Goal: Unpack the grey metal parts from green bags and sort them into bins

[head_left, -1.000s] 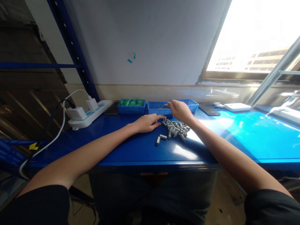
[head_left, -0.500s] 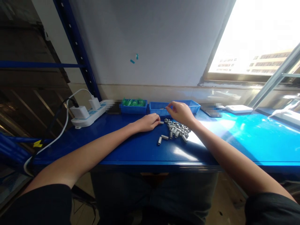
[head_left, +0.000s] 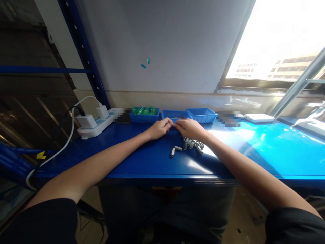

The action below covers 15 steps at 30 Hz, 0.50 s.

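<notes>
My left hand (head_left: 159,129) and my right hand (head_left: 189,128) meet fingertip to fingertip just in front of the middle blue bin (head_left: 165,117). Pinched in my left fingers is a small metal hex standoff, now mostly hidden between the hands. The right thumb and fingers are closed against its end; whether they hold a separate small part is hidden. Below my right hand lies a pile of metal standoffs (head_left: 191,144), partly covered by it. Two loose ones, an upright-pointing standoff (head_left: 173,152) and a sideways standoff (head_left: 178,148), rest left of the pile.
A blue bin with green bags (head_left: 144,118) stands at the back left, and another blue bin (head_left: 203,118) at the back right. A power strip (head_left: 101,124) with plugged chargers lies on the left. Farther right is a white flat device (head_left: 259,118) near the window.
My right hand has come down and left from the middle bin to my left hand. My left hand has risen slightly with the standoff, which its fingers now largely hide.
</notes>
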Available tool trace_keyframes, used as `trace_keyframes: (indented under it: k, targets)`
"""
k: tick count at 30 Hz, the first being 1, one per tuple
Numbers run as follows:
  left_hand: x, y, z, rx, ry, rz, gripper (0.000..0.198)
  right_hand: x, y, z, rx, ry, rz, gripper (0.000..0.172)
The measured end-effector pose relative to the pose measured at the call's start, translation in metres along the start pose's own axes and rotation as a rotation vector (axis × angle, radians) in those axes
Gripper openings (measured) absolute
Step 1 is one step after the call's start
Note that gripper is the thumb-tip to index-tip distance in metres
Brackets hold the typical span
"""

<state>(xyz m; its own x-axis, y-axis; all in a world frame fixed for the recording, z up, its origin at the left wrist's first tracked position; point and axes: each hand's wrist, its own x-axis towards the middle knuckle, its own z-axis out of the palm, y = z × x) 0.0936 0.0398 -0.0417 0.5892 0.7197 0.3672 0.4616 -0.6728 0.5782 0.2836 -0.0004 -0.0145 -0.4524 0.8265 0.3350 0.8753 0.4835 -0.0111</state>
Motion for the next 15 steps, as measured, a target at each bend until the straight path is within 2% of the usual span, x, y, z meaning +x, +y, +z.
trace_keyframes:
  k: [4, 8, 12, 15]
  targets:
    - [-0.005, 0.003, 0.001, 0.214, 0.031, 0.091, 0.028, 0.003, 0.002, 0.0, 0.059, -0.028, 0.013, 0.038]
    - [-0.01, 0.012, 0.002, 0.482, 0.053, 0.08, 0.029, 0.003, 0.003, 0.0, 0.171, -0.007, 0.027, 0.04]
    - [-0.009, 0.012, 0.001, 0.459, 0.082, 0.046, 0.03, -0.001, 0.003, -0.002, 0.221, 0.088, -0.011, 0.027]
    - [-0.007, 0.009, 0.0, 0.364, 0.082, 0.045, 0.034, -0.003, 0.004, -0.003, 0.21, 0.113, -0.096, 0.031]
